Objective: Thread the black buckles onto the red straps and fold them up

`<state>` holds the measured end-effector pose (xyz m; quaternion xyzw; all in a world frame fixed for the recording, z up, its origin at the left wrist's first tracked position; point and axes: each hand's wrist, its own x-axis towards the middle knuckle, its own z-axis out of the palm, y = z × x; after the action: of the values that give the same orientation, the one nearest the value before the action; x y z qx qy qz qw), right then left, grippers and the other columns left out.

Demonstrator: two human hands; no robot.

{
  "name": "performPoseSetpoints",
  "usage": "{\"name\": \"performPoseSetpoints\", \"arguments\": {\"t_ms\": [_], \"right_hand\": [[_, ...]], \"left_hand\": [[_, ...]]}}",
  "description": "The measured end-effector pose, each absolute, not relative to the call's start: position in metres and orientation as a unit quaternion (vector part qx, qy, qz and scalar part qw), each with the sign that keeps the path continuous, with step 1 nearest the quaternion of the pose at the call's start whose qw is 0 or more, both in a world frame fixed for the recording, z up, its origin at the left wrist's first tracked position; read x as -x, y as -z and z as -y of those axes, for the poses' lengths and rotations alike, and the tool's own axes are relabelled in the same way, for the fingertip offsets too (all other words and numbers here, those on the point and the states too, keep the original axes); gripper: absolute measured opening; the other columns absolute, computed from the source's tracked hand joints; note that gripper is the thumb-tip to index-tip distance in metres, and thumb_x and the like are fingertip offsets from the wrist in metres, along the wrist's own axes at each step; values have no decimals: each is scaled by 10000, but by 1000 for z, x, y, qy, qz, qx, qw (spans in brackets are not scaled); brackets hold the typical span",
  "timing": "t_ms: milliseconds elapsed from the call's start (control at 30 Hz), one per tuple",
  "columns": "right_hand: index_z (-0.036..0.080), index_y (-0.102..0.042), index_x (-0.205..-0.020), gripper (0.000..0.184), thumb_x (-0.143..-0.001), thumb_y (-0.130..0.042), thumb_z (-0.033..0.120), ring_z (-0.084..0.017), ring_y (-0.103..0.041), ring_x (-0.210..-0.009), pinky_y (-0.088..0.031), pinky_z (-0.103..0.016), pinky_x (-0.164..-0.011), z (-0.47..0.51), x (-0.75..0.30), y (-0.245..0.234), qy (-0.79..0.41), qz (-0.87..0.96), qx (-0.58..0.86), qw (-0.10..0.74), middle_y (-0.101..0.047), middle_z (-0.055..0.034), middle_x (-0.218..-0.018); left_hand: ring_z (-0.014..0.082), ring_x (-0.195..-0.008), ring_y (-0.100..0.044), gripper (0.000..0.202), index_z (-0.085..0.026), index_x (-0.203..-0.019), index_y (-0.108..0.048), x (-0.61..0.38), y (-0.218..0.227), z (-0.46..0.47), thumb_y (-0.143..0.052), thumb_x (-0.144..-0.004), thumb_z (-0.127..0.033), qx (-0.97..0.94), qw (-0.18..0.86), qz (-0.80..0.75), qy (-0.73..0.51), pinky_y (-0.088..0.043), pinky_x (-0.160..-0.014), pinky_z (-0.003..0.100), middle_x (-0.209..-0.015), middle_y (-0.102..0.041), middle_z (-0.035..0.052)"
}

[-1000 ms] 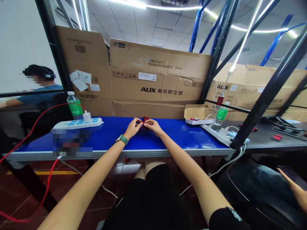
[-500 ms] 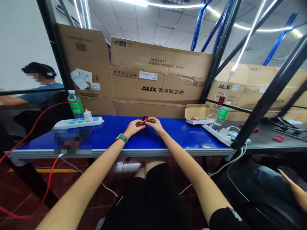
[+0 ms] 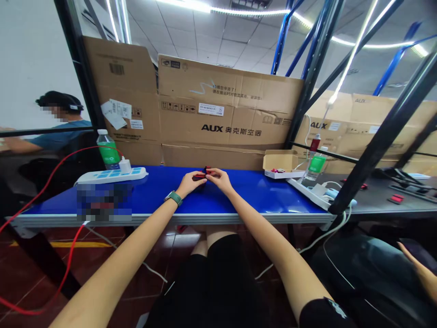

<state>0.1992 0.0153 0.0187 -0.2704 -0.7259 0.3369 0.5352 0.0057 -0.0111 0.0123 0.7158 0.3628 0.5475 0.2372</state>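
Observation:
Over the blue tabletop (image 3: 259,196), both my hands meet around a small red-and-black object (image 3: 205,171). Its exact kind is too small and too covered by fingers to make out. My left hand (image 3: 190,182) is closed on the object's left side, thumb toward me, with a green-banded watch (image 3: 174,197) on that wrist. From the right, my right hand (image 3: 220,179) pinches the same object with its thumb and fingers. Dark parts of it show between the fingertips.
A white power strip (image 3: 111,175) and a green-labelled bottle (image 3: 108,149) stand at left, near a blurred-out patch. An open small box (image 3: 282,165) with red bits sits back right, by another bottle (image 3: 317,165). Cardboard (image 3: 228,114) walls the back. People sit on both sides.
My fingers have shifted slightly around the red-and-black object, which appears turned, with less of its red showing on top. Both hands stay in nearly the same place.

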Motion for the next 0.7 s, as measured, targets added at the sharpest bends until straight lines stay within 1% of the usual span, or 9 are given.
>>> {"name": "performPoseSetpoints", "arguments": {"t_ms": [100,167,233,300,400,467,567,700], "right_hand": [[190,-750,-1138,482,-761,-773,489,-212,-718,-905,-561,-342,-878,-17,-198,-16,-331,734,261,533,-773,-78,-992],[200,-760,-1131,448,-796,-738,497,-216,-720,-909,-568,-341,-855,-19,-197,-15,-330,738,268,524,-774,-79,-1025],[198,-769,-1101,426,-821,-701,512,-214,-721,-859,-576,-330,-797,-18,-197,-15,-333,741,275,515,-776,-74,-987],[187,-776,-1044,410,-816,-701,520,-214,-720,-823,-575,-322,-771,-16,-198,-16,-330,743,274,513,-773,-71,-931],[178,-773,-965,398,-774,-743,526,-229,-725,-862,-572,-329,-821,-11,-198,-20,-327,747,259,517,-768,-74,-915],[178,-769,-953,410,-754,-760,536,-236,-726,-903,-568,-335,-857,-9,-198,-22,-336,747,251,516,-768,-78,-937],[177,-769,-968,443,-748,-755,561,-242,-725,-920,-571,-334,-847,-7,-198,-24,-355,739,248,516,-768,-84,-944],[172,-779,-955,451,-736,-761,566,-246,-727,-894,-575,-336,-823,-7,-199,-25,-363,728,250,525,-772,-88,-925]], "left_hand": [[291,-1056,-702,402,-158,-1022,-754,-4,-11,8,-818,-734,-431,-711,206,-376,-557,-518,-1019,464,-1098,-761,134],[283,-1041,-708,398,-158,-1044,-747,-3,-9,5,-806,-739,-407,-700,213,-378,-567,-529,-1004,457,-1101,-760,132],[276,-1017,-714,403,-153,-1059,-742,-3,-8,3,-793,-744,-399,-686,225,-379,-580,-544,-977,448,-1095,-761,132],[273,-1001,-718,411,-147,-1065,-743,-3,-8,2,-785,-748,-405,-675,234,-378,-589,-553,-957,443,-1082,-764,133],[274,-1009,-716,427,-146,-1070,-749,-3,-10,3,-785,-749,-426,-669,243,-369,-597,-557,-949,434,-1088,-764,135],[278,-1020,-715,428,-145,-1054,-753,-3,-12,5,-789,-749,-444,-667,249,-360,-603,-556,-952,430,-1096,-762,137],[283,-1027,-715,439,-144,-1040,-758,-4,-14,7,-792,-753,-474,-667,260,-345,-607,-556,-954,431,-1110,-759,142],[290,-1028,-717,469,-144,-1045,-768,-6,-14,10,-800,-744,-502,-674,269,-338,-600,-558,-952,437,-1114,-762,145]]}}
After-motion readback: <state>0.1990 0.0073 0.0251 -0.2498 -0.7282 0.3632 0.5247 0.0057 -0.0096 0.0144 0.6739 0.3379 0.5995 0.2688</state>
